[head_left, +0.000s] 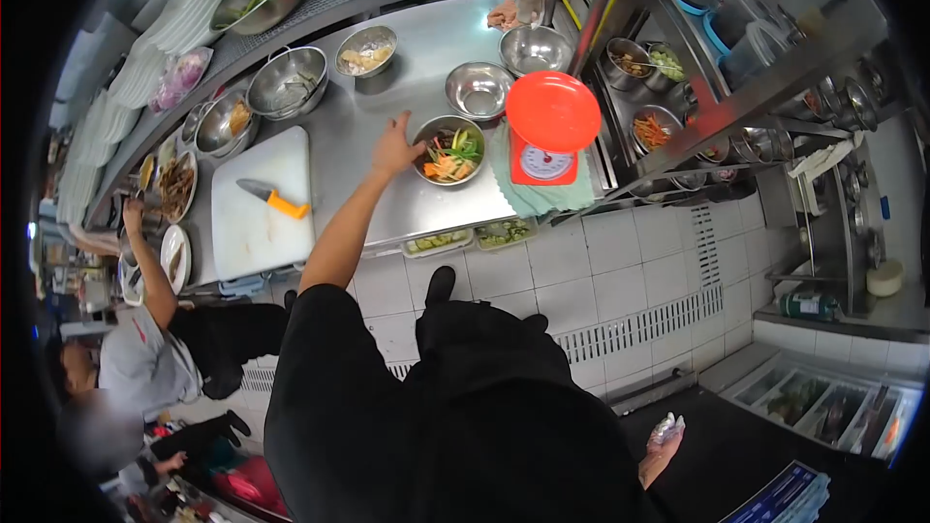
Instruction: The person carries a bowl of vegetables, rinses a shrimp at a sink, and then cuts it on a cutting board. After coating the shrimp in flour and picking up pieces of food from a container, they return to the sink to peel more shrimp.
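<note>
Now our left hand [395, 147] meets the vegetable bowl [449, 150].
Fingers spread open, we touch its rim at nine o'clock; our right hand [662, 447] hangs low, loosely clutching something clear; red scale [548, 132] at three o'clock.

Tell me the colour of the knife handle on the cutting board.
Orange; the knife lies on the white cutting board, seen in the head view.

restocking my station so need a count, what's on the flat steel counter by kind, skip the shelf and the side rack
bowl of cut vegetables: 1
other steel bowls: 5
white cutting board: 1
orange-handled knife: 1
red scale: 1
green cloth under the scale: 1
total: 10
</note>
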The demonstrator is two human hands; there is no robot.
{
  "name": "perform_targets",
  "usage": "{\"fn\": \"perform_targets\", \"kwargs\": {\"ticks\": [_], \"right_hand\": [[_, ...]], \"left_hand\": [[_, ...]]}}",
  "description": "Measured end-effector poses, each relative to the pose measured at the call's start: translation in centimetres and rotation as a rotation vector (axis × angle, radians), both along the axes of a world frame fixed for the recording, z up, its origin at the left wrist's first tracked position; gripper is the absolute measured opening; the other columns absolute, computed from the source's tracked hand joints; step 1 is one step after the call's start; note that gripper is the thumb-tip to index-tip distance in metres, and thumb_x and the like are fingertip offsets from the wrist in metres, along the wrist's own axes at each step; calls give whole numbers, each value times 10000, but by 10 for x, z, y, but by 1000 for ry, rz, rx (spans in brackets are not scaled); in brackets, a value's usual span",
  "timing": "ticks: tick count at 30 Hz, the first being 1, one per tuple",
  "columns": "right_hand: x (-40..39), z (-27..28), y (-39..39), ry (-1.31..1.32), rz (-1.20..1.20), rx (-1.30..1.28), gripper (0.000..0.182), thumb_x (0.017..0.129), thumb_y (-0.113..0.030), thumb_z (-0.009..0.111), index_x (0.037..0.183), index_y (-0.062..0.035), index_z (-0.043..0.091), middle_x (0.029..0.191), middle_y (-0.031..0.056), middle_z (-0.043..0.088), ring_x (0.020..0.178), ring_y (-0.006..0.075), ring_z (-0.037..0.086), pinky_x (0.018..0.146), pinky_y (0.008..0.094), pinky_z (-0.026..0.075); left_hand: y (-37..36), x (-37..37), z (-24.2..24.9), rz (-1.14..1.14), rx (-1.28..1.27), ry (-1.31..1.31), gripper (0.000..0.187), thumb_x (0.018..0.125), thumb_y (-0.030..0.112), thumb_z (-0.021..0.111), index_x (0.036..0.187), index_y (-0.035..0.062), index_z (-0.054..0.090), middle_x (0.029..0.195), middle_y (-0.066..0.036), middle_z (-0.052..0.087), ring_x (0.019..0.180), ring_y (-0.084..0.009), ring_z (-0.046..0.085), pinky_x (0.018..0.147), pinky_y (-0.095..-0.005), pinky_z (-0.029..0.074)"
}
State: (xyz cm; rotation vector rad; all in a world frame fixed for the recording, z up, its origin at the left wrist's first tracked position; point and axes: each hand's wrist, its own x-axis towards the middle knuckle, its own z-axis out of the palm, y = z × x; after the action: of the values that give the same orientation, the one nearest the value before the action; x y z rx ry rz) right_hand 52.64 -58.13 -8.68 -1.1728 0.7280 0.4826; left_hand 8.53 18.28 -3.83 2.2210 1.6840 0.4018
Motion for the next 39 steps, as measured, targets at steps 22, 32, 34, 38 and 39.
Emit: {"fn": "perform_targets", "kwargs": {"ticks": [22,32,34,38,39], "right_hand": [[478,-34,-78,-228,155,117,321,1010,-265,395,1151,-35,571,901,110,671,586,159,585,450,266,470],[618,13,-94,-193,-155,-296,311,965,-250,498,1094,6,620,796,58,650,592,142,591,491,266,461],[668,2,-88,-263,-183,-273,295,962,-248,503,1062,2,625,785,56,645,595,140,590,489,266,458],[807,13,-27,-316,-71,-374,221,954,-190,513,966,-5,635,704,33,623,562,125,574,485,258,443],[849,13,-4,-354,-92,-332,186,944,-156,517,892,-13,624,679,32,613,547,112,558,488,249,433]], "left_hand": [[-338,316,-148,152,83,-8,439,758,88,627,1159,6,470,1075,-207,486,998,-378,506,868,-463,424],[-293,969,-132,-936,-430,-401,382,749,38,673,1121,22,588,1028,-154,638,893,-285,638,766,-346,522],[-318,1108,-80,-1210,-424,-479,349,789,102,670,1126,55,591,962,-136,646,750,-264,633,652,-354,515],[-345,1341,-15,-1325,-527,-490,341,801,87,643,1134,50,580,829,-108,650,645,-221,603,602,-321,495],[-341,1385,-21,-1336,-514,-479,341,801,87,643,1134,50,580,829,-108,650,645,-221,603,602,-321,495]]}}
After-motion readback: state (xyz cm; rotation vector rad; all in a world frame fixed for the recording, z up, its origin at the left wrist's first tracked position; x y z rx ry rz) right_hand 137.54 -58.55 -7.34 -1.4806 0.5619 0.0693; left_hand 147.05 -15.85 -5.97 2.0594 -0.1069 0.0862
